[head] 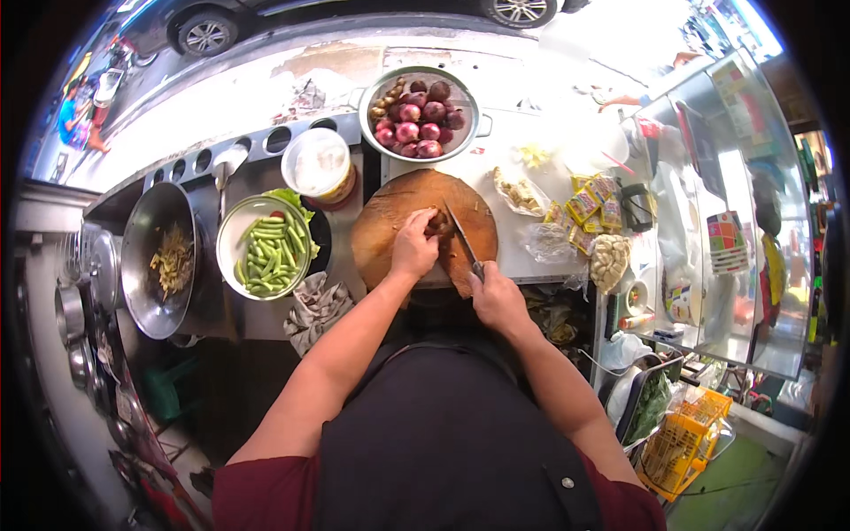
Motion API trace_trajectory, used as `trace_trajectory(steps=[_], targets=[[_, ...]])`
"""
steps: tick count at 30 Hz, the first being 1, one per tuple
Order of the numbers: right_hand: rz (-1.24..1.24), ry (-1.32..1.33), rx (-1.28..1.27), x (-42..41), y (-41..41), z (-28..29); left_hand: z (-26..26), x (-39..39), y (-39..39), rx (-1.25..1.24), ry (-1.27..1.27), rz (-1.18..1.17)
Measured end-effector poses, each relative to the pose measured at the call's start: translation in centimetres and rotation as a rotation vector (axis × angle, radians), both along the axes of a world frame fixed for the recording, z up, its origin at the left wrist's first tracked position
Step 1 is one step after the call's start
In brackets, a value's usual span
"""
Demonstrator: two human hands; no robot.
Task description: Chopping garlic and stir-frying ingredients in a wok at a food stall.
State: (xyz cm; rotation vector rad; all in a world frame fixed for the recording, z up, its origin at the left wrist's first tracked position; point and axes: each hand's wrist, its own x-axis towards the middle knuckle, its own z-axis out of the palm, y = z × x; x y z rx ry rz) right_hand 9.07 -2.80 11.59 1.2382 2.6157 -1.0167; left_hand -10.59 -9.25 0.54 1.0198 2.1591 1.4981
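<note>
On a round wooden chopping board (378, 219), my left hand (416, 244) presses its fingertips on a small dark brown piece of produce (438, 224). The fingers partly hide it, so its exact kind is unclear. My right hand (498, 296) grips the handle of a kitchen knife (463, 232). The blade points away from me and lies just right of the brown piece. Small dark scraps dot the wood near the blade. Beyond the board stands a metal colander (473, 123) with several red onions (410, 113) and some small brown roots (386, 106).
Left are a wok (139, 265) with cooked food, a bowl (229, 279) of green pods, a lidded plastic tub (316, 162) and a crumpled cloth (319, 305). To the right lie seasoning packets (584, 204), bagged garlic (609, 259) and a glass cabinet (724, 219). A person (73, 119) sits far left.
</note>
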Motion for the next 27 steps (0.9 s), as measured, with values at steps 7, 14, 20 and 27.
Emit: trace_trajectory(steps=[7,14,20,27], targets=[[-0.008,-0.105,0.061,1.9,0.3,1.4,0.3,3.0,2.1,-0.021,0.043,0.015],[0.061,-0.014,0.075,3.5,1.5,-0.5,2.4,3.6,2.4,-0.051,-0.031,0.019],[0.117,0.022,0.03,1.9,1.9,0.4,0.5,1.4,0.1,0.122,-0.218,0.003],[0.067,0.041,-0.004,3.0,2.4,2.7,-0.6,1.6,1.1,0.106,-0.133,0.055]])
